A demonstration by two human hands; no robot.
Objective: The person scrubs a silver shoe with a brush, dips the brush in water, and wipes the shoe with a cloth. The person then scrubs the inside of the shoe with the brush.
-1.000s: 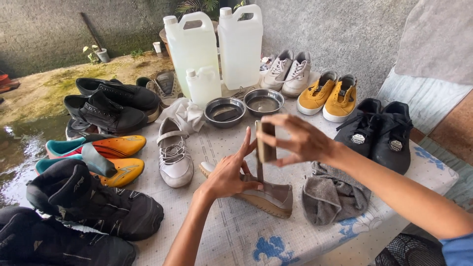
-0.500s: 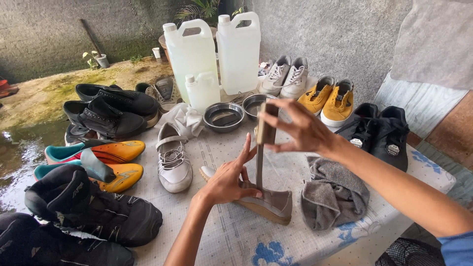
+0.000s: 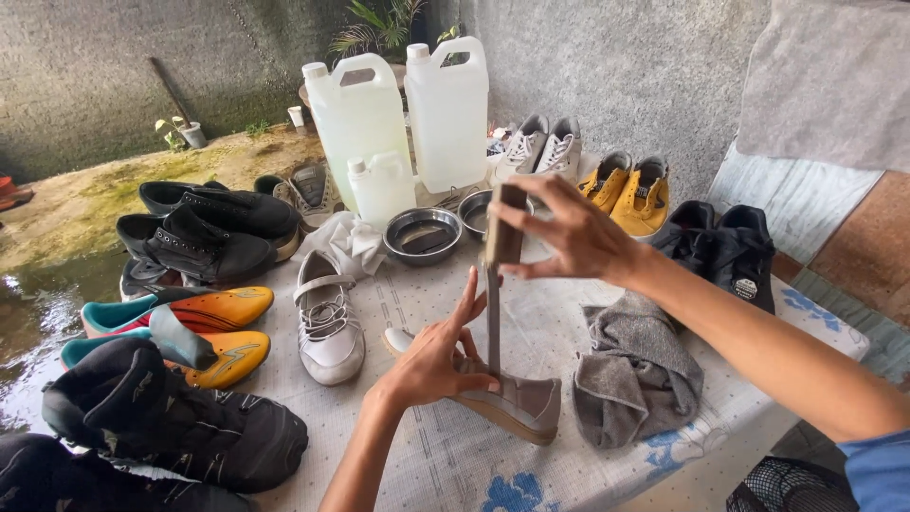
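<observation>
Grey and flat, an insole [image 3: 500,275] stands upright near the middle of the frame, half drawn out of a grey shoe [image 3: 507,403] that lies on the patterned tablecloth [image 3: 427,465]. The right hand [image 3: 569,237], reaching in from the right edge, is closed in a pinch round the insole's top end, thumb below and fingers curled over. The left hand [image 3: 436,356], coming up from the bottom edge, is partly open: its thumb and lower fingers press on the shoe's collar at the foot of the insole, while the other fingers stand up loosely beside the strip without gripping it.

To do this well, I judge the shoe should be kept pinned flat by the left hand while the right draws the insole straight along its own length, without twisting it, so the toe end slides free instead of creasing.

The shoe sits just under the left hand and well below the right. Just right of it lies a crumpled grey cloth [image 3: 635,374]; left of it a white shoe [image 3: 329,318]. Above the hands are two steel bowls [image 3: 423,234] and two big white jugs [image 3: 398,118], with yellow shoes [image 3: 630,190] toward the upper right.
</observation>
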